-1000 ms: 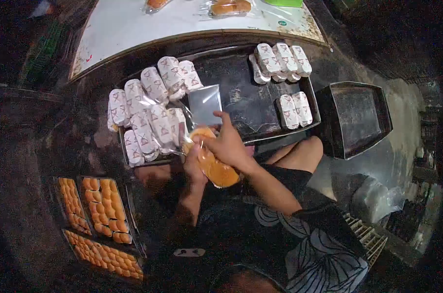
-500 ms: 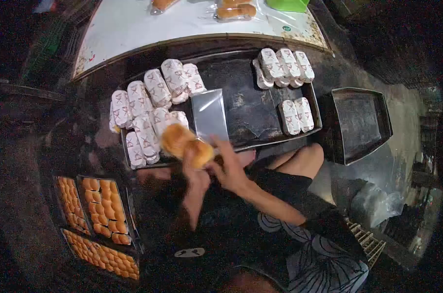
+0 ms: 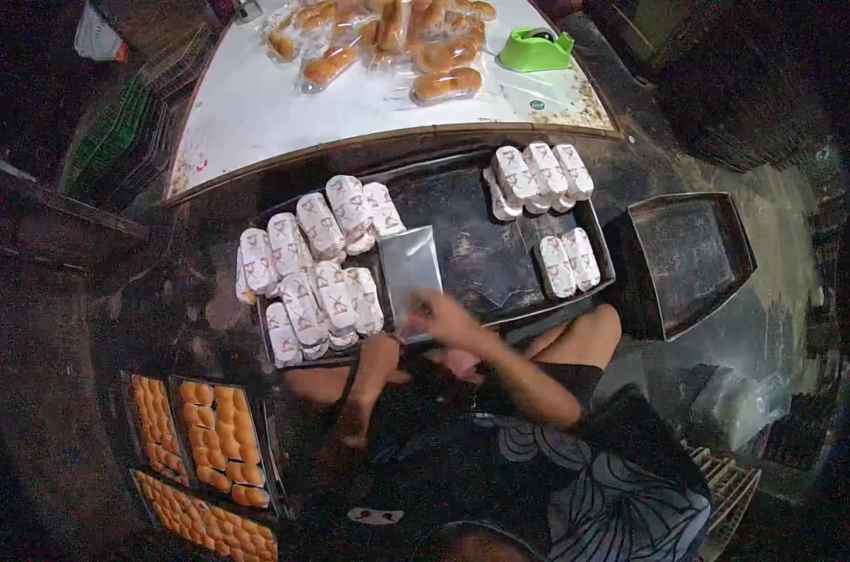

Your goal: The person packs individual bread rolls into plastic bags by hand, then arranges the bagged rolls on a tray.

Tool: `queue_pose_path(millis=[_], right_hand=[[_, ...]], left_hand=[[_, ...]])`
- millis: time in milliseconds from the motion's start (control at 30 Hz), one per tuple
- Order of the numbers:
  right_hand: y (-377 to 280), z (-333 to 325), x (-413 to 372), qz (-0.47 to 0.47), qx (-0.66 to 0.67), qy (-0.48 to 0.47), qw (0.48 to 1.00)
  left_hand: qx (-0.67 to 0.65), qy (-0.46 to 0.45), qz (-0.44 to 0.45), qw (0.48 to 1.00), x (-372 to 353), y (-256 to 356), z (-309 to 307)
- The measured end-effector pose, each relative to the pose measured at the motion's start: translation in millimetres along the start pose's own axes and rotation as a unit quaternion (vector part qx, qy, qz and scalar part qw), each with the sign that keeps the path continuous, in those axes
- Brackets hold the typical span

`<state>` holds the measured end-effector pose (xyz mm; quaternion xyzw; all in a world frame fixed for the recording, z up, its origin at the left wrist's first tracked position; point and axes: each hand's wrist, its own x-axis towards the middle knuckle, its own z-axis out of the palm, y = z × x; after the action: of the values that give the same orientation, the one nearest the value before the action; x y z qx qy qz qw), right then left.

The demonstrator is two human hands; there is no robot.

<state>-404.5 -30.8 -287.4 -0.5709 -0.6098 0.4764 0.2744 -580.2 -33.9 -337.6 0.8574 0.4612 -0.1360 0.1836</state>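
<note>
My right hand, blurred, is over the lower end of a stack of clear plastic sleeves in the large dark tray. Its fingers look curled, but whether they grip a sleeve is unclear. My left hand is low at the tray's near edge, beside the paper-wrapped buns; its fingers and anything in them are hidden. More wrapped buns are stacked at the tray's far right, with a smaller group nearer me.
A white table beyond the tray holds bagged buns and a green tape dispenser. Trays of unwrapped buns lie at lower left. Another dark tray and a clear plastic bag are at right.
The unwrapped bun that was between my hands is out of sight. My right hand has moved onto the plastic sleeves; my left is lower. The view has tilted up, showing more of the table.
</note>
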Motion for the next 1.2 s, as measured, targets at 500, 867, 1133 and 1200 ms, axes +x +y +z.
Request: queue_pose_path(millis=[500, 867, 1133, 1200], right_hand=[[2.6, 2.9, -35.4, 0.01, 0.694, 0.271, 0.667], [184.7, -161.9, -41.6, 0.347, -0.407, 0.177, 0.826], [80.2, -63.9, -47.3, 0.094, 0.501, 0.01, 0.86], [14.6, -46.9, -52.7, 0.068, 0.353, -0.06, 0.931]], left_hand=[[-0.805, 0.315, -0.093, 0.494, 1.5, 115.6, -26.1], [-0.935, 0.245, -0.081, 0.245, 1.5, 37.5, -53.2], [-0.959, 0.265, -0.036, 0.095, 1.6, 16.5, -90.3], [-0.948, 0.294, -0.07, 0.098, -2.1, 24.8, -94.9]])
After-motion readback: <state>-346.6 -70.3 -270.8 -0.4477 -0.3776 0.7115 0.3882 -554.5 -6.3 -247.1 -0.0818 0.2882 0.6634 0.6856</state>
